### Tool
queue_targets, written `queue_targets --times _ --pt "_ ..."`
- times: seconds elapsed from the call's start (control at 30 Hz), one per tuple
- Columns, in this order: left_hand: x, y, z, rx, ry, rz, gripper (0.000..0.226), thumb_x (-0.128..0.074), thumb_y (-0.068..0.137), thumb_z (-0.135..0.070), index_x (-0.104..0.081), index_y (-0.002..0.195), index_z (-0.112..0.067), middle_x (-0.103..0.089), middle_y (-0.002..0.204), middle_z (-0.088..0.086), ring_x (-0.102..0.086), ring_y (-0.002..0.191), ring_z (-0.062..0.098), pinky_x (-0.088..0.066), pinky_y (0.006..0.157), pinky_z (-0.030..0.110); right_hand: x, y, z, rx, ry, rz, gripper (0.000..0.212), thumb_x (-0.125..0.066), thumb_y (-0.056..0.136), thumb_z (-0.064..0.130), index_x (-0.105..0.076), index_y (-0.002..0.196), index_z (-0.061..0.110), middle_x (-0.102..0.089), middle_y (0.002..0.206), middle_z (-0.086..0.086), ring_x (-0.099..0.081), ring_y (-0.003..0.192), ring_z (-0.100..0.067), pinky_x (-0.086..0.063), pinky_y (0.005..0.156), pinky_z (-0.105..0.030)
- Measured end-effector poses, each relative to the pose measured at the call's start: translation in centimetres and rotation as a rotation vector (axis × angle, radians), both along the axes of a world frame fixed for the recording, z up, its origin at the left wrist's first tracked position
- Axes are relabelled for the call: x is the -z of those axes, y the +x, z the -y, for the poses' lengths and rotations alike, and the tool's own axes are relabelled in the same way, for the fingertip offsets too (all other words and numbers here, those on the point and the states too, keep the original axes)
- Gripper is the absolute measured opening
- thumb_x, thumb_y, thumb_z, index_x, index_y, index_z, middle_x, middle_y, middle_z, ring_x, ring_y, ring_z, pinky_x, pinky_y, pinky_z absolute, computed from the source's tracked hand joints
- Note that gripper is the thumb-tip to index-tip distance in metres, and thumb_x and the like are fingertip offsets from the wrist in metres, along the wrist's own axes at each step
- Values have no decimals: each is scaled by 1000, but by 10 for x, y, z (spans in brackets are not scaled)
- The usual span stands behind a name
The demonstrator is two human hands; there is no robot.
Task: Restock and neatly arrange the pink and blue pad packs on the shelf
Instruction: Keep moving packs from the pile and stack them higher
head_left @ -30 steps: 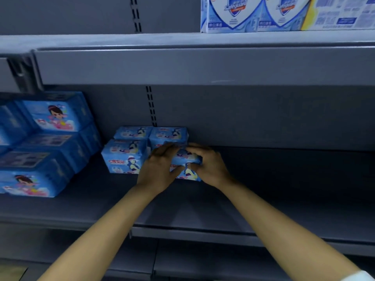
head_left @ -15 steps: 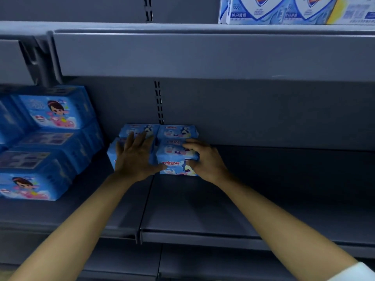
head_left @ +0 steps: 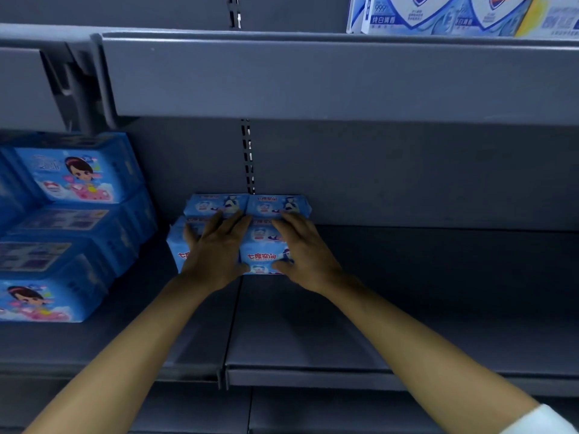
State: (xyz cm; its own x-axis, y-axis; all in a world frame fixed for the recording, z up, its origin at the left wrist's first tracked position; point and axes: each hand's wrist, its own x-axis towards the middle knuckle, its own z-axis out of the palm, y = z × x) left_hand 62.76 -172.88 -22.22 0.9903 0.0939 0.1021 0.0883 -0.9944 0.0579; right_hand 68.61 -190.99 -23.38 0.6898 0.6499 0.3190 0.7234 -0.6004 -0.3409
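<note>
Pad packs (head_left: 262, 245) beneath left hand (head_left: 216, 255) and right hand (head_left: 305, 258), fingers straight, apart, seemingly flat.

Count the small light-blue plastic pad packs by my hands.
4: back-left pack, back-right pack, front-left pack under left hand, front-right pack under right hand. Others may be hidden.

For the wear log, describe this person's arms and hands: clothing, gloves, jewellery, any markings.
Both forearms are bare. The left hand and right hand are bare too: no gloves, and no rings, watch or markings that show. The only clothing in view is the edge of a white sleeve on the right arm, at the bottom right corner. Any sleeve on the left arm is out of view.
</note>
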Motion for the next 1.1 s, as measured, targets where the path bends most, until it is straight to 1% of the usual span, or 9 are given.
queue_targets --times 0.1,0.27,0.5,0.63,0.73,0.83,0.9,0.97,1.1 --pt "-1 1 -1 2 23 -29 95 -67 86 -33 0 153 -27 1 161 -6 0 147 23 -10 111 65 0 1 -3 19 -40 48 81 -71 83 26 -26 148 8 -24 154 -10 -15 143 -26 -15 116 -33" --pt "0 6 0 -10 38 -27 93 -66 87 -29 0 153 -26 0 161 -6 -1 147 24 -10 110 68 4 7 -8 60 -65 111 83 -74 80 30 -31 147 8 -31 153 -10 -22 143 -25 -27 115 -41" --pt "-4 1 4 -17 87 -22 93 -65 87 -33 0 153 -24 -1 161 -4 -1 148 23 -2 108 71 9 7 -8 75 -63 169 84 -75 78 29 -32 147 6 -34 152 -12 -26 143 -26 -17 118 -42" --pt "-5 -1 18 42 124 26 94 -64 86 -39 -1 153 -18 -3 161 0 -1 148 20 3 115 60 6 7 -5 60 -88 177 87 -73 79 35 -28 148 6 -31 154 -10 -21 145 -23 -10 119 -46" --pt "-9 -1 31 81 104 54 95 -61 89 -42 3 153 -15 -2 161 4 0 148 22 1 120 47 3 7 6 18 -86 129 97 -71 80 43 -14 151 8 -13 160 -6 -4 148 -17 10 115 -40" --pt "-15 0 48 120 47 95 92 -59 91 -42 2 153 -12 -2 161 6 1 148 22 2 119 38 -1 5 27 25 1 39 98 -68 82 46 -9 152 15 -5 161 -1 1 147 -13 13 113 -34" --pt "-17 3 63 164 11 118 91 -60 91 -39 1 153 -12 -4 161 6 -1 148 22 1 119 36 -1 4 45 58 80 26 94 -69 82 44 -14 152 14 -12 159 -3 -6 147 -16 9 114 -27" --pt "-19 8 82 223 -32 133 92 -61 90 -36 2 153 -13 -7 160 7 -4 148 23 -1 119 33 1 4 65 103 169 8 86 -72 82 37 -24 149 12 -24 155 -5 -17 144 -18 -3 115 -24" --pt "-23 20 129 353 -97 133 89 -58 92 -34 4 153 -16 -9 159 5 -8 146 22 -7 117 28 8 7 104 174 257 -63 70 -71 83 29 -38 143 15 -40 146 -3 -35 135 -18 -30 114 -39"
